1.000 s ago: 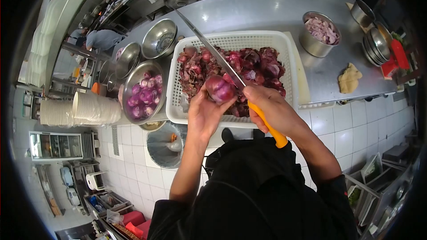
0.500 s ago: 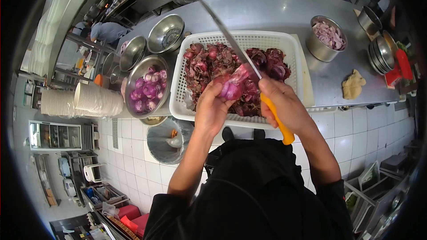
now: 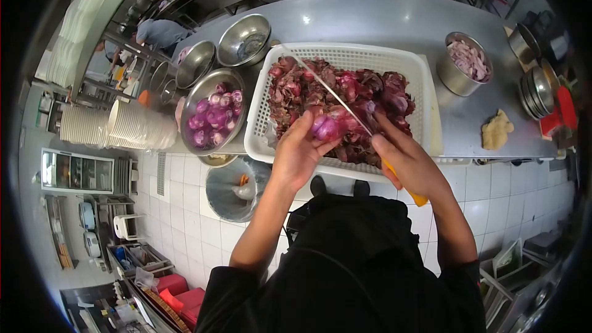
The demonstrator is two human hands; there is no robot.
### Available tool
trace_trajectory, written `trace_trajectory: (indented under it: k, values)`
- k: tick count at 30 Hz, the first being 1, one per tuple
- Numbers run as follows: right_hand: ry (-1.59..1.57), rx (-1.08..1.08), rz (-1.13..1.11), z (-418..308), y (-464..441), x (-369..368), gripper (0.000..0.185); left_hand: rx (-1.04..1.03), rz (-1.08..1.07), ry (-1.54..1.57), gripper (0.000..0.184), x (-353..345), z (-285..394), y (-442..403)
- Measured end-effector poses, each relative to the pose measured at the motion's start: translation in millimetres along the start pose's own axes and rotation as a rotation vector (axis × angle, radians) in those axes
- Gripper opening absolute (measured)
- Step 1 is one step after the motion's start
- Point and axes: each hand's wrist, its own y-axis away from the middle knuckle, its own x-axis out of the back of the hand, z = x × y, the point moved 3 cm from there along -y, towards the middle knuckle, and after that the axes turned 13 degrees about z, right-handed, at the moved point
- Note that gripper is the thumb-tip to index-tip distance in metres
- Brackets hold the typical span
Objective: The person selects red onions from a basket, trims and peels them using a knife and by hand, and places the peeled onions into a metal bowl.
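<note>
My left hand (image 3: 298,152) grips a purple onion (image 3: 327,127) above the near side of a white plastic basket (image 3: 259,128). Reddish-brown onion skins and onions (image 3: 300,86) fill the basket. In my right hand (image 3: 405,157) is a knife (image 3: 336,97) with a yellow handle, its long blade slanting up and left over the basket. A strip of skin lies between the onion and my right fingers, close to the blade; whether the fingers pinch it is unclear. Left of the basket, a steel bowl (image 3: 242,117) holds several peeled purple onions (image 3: 213,116).
Steel bowls (image 3: 245,40) stand behind the onion bowl. A pot (image 3: 454,80) of sliced onion and a crumpled tan cloth (image 3: 497,130) are on the counter's right. A lined bin (image 3: 229,200) stands below left. Someone in grey (image 3: 161,34) bends at the far left.
The knife blade has swung lower and further left, and my right hand has moved down slightly. The surroundings have shifted a little to the right in view.
</note>
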Motion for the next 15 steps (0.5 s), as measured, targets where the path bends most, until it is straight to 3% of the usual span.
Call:
trace_trajectory:
  k: [2, 8, 15]
  values:
    - [0.086, 0.091, 0.016, 7.3, 9.8, 5.5, 0.066, -0.006, 0.039, -0.003, 0.045, 2.1, 1.9, -2.1]
    - [0.409, 0.068, -0.025, 14.2, 55.1, 40.2, 0.065, -0.092, 0.113, 0.004, 0.049, 8.7, 11.8, -7.5]
    - [0.473, 0.123, -0.042, 21.7, 67.6, 40.6, 0.06, -0.079, 0.112, -0.003, 0.045, 3.7, 12.2, -7.6]
